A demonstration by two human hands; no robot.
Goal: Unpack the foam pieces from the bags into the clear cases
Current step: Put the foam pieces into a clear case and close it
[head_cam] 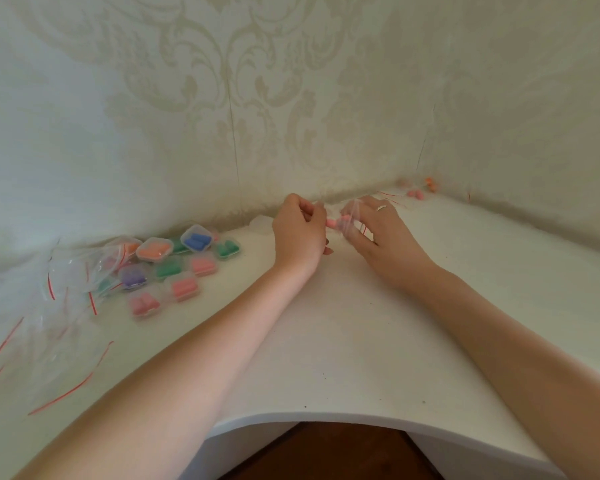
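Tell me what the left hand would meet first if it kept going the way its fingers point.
Probably the small clear bag pinched by the right hand: the left hand grips pink foam pieces pointing right into it. Depth is unclear.

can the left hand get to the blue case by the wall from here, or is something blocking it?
Probably yes, once freed. The left hand is pinching a pink foam piece. The blue case lies uncovered to its left atop the cluster, with bare table between.

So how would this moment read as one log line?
step: emptying bag | left hand: holds pink foam | right hand: holds bag | filled cases: left
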